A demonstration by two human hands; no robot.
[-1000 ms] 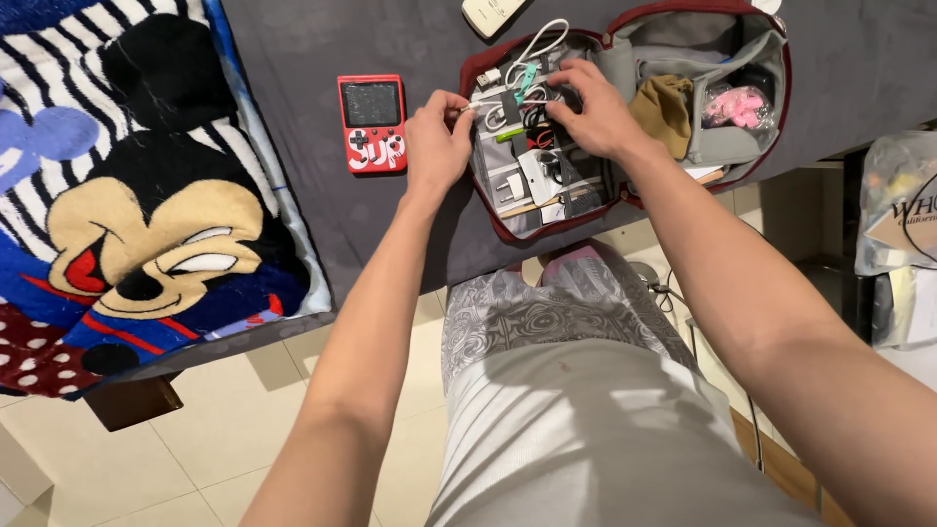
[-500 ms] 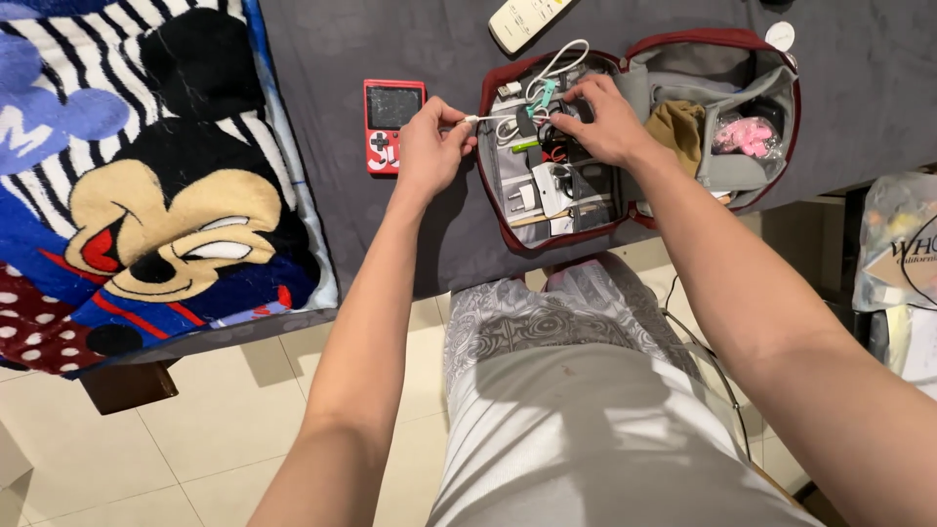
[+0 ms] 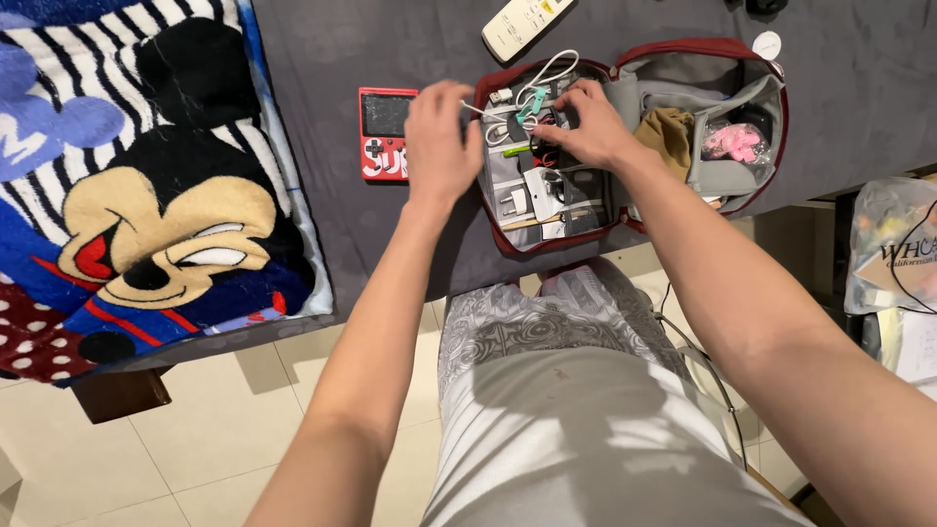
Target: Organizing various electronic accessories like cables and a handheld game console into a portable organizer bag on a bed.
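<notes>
Both arms stretch forward from the bottom of the view over a dark grey tabletop [image 3: 390, 234]. Left hand [image 3: 441, 141] seen from the back, wrist straight, fingers curled loosely and close together at the left rim of an open red-trimmed organiser pouch [image 3: 508, 239]; fingertips sit at the end of a white cable [image 3: 532, 83], but whether they pinch it cannot be told, the hand's back hides the tips. Right hand [image 3: 586, 127] lies palm-down inside the pouch's left half, fingers spread a little and pressed onto the cable bundle and small black bits there; no clear grasp visible.

Pouch lies flat and unzipped near the table's near edge, just beside a red handheld game console [image 3: 381, 132], whose right edge the left hand covers. White plug adapter [image 3: 537, 185] sits under elastic straps below the right hand. Pouch's right half holds a tan cloth [image 3: 673, 132] and a pink item in a clear bag [image 3: 732, 141], too small to identify. White remote [image 3: 522, 21] is cut off by the top edge. Cartoon-print blanket [image 3: 137, 176] covers the table's left part, cropped at the left.
</notes>
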